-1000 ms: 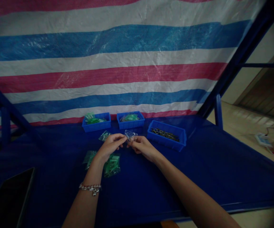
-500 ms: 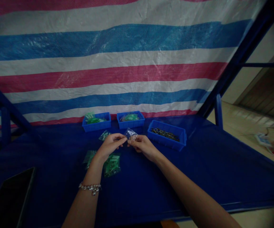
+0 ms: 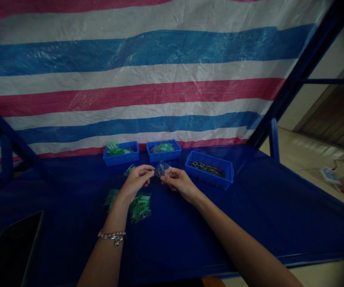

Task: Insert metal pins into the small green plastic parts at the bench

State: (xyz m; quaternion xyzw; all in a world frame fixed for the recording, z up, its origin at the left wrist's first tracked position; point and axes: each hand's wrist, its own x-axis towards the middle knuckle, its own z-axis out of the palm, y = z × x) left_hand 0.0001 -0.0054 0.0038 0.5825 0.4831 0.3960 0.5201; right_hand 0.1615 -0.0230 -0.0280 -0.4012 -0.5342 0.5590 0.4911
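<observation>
A small clear plastic bag (image 3: 161,167) is held up over the middle of the table, with a few thin brass-coloured pieces showing inside it. My right hand (image 3: 179,182) pinches its right side between thumb and fingers. At the bag's left edge, my left hand (image 3: 138,180) has thumb and forefinger pressed together; the exact grip there is small and dim. Behind the left hand lies another small clear bag (image 3: 129,170). Below it are filled bags with green pieces (image 3: 141,207), one partly hidden by my left wrist.
Along the back stand a blue bin of green packets (image 3: 121,160) and a second blue bin (image 3: 164,156) with similar packets. To the right, an angled blue bin (image 3: 209,180) holds many long thin metal pieces. A dark flat device (image 3: 13,249) lies at the left. A striped sheet (image 3: 148,93) hangs behind.
My left hand has shifted slightly left, away from the right fingers. The bag now shows more of its face and the brass-coloured pieces. My right hand has stayed nearly still.
</observation>
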